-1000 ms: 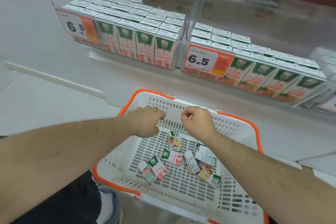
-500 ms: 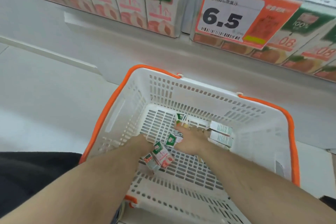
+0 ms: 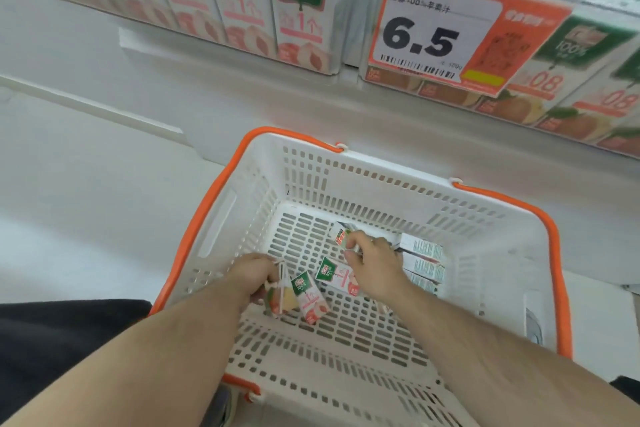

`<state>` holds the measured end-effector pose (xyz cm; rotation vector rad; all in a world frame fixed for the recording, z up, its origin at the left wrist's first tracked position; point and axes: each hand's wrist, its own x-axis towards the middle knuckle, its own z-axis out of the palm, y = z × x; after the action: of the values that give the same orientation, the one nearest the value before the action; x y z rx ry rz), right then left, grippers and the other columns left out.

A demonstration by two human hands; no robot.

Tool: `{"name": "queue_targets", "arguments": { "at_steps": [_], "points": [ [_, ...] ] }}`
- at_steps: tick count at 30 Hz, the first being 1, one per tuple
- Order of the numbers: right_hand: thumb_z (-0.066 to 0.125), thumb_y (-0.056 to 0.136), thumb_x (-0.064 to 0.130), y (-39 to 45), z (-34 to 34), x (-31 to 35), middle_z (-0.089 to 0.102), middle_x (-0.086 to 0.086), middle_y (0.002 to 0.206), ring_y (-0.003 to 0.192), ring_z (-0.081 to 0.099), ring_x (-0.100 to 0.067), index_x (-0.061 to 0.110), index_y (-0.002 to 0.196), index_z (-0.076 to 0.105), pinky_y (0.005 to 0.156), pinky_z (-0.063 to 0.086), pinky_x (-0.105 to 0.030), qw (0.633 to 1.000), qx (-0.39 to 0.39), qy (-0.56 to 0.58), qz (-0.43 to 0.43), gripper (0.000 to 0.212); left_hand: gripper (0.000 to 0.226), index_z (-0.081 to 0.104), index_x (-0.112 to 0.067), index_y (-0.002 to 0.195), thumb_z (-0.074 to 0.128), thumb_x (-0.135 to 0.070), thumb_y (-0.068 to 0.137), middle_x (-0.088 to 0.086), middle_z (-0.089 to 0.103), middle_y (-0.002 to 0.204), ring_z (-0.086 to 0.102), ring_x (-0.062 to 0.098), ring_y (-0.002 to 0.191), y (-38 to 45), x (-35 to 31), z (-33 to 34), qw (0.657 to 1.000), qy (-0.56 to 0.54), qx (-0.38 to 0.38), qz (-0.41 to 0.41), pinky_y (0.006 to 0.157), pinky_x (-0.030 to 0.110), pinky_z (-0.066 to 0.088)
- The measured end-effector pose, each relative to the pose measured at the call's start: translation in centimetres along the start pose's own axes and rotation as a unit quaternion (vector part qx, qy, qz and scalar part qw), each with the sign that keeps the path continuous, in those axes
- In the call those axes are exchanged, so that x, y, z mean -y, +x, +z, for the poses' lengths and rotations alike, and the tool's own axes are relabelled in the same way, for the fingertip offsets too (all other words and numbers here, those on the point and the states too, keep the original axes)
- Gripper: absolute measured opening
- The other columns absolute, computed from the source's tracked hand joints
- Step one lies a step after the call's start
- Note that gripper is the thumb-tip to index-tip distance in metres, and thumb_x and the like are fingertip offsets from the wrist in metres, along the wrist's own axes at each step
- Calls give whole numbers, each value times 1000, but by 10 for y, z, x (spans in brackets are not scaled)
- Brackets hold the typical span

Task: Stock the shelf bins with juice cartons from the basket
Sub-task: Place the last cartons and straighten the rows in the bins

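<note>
Both forearms reach down from the lower edge of the view into a white slotted basket (image 3: 311, 184) with an orange rim, which stands on the floor in front of the shelf. The left hand (image 3: 251, 276) is at the basket's left side, knuckles up, its fingers curled round a small juice carton (image 3: 280, 300) showing a peach picture; a second carton (image 3: 309, 298), green-topped and marked "100%", lies just beside it, touching the first (whether the hand grips this one too cannot be told). The right hand (image 3: 375, 267) is further in, palm down, fingertips pinching a carton (image 3: 341, 236) near the far end of the basket floor, while its palm rests over another green-and-pink carton (image 3: 337, 277) lying flat. Three more cartons (image 3: 422, 262) lie stacked on their sides against the right of the hand, their printed side panels facing up. Above, the shelf bins hold upright rows of cartons: the left bin (image 3: 304, 3) shows green panels reading "100%" and a pink "1", the right bin (image 3: 571, 73) shows "100%" and "08". An orange-and-white price tag (image 3: 443, 31) on the right bin's front reads "6.5" over a barcode, with a line of Chinese text containing "100%".
</note>
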<state>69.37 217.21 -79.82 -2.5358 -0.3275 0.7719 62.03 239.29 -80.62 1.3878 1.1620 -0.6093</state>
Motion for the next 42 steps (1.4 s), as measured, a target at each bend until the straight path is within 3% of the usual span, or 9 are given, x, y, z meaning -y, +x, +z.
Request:
{"name": "queue_targets", "arguments": {
  "at_steps": [4,8,14,20,23,27,33,39,42],
  "points": [
    [45,103,28,-22,-27,11,46,-4,111,49,50,-8,60,108,46,55,48,-18,992,-16,122,-20,33,35,64,-5,88,38,8,69,12,54,79,50,24,68,-32,-31,-5,994,-85,68,28,60,28,44],
    [50,101,23,-49,-74,35,40,6,89,42,46,-3,50,150,7,45,39,-19,989,-9,143,-24,71,41,56,-4,86,40,-6,48,19,55,95,52,34,85,-64,-67,-4,971,-195,129,55,89,55,51],
    [55,99,29,-101,-169,79,28,-5,158,107,59,-20,44,151,-5,78,51,-32,995,-27,44,-89,82,36,60,-6,69,51,-35,89,12,62,63,60,26,52,-159,-149,9,961,-111,226,115,60,28,47],
    [64,91,8,-139,-225,99,51,4,127,114,59,-18,37,143,28,89,55,-41,962,-117,188,-158,70,6,61,-10,64,62,-9,58,11,58,70,55,23,60,-226,-192,1,928,58,302,209,64,30,43],
    [57,86,-14,-151,-247,107,64,-15,115,87,71,-25,6,126,49,69,61,-34,866,-95,475,-125,46,32,64,-11,89,66,-6,58,15,64,90,59,26,69,-245,-194,0,908,57,298,289,67,33,44],
    [49,74,7,-153,-260,118,71,-21,87,66,70,-28,-6,104,62,60,61,-32,692,5,719,-61,36,60,59,-17,122,65,-3,64,8,68,113,68,18,82,-267,-191,9,840,51,346,415,68,28,53],
    [42,90,18,-138,-254,134,67,-25,85,61,68,-32,-10,108,66,51,59,-31,607,55,792,-32,41,51,65,-35,114,84,-18,69,-10,70,116,61,1,110,-275,-188,19,774,94,212,589,96,24,46],
    [42,90,13,-137,-255,145,69,-19,83,62,67,-25,-7,92,74,53,58,-30,642,76,761,-51,38,48,62,-47,105,82,-21,69,-22,70,108,63,-1,107,-276,-186,27,739,78,129,657,94,23,49],
    [43,101,27,-149,-276,149,70,-19,84,57,65,-25,1,98,70,51,55,-31,830,27,557,-28,38,38,62,-47,106,73,-30,74,-23,69,110,63,-1,107,-277,-188,26,729,77,92,674,96,33,50]
  ]
}}
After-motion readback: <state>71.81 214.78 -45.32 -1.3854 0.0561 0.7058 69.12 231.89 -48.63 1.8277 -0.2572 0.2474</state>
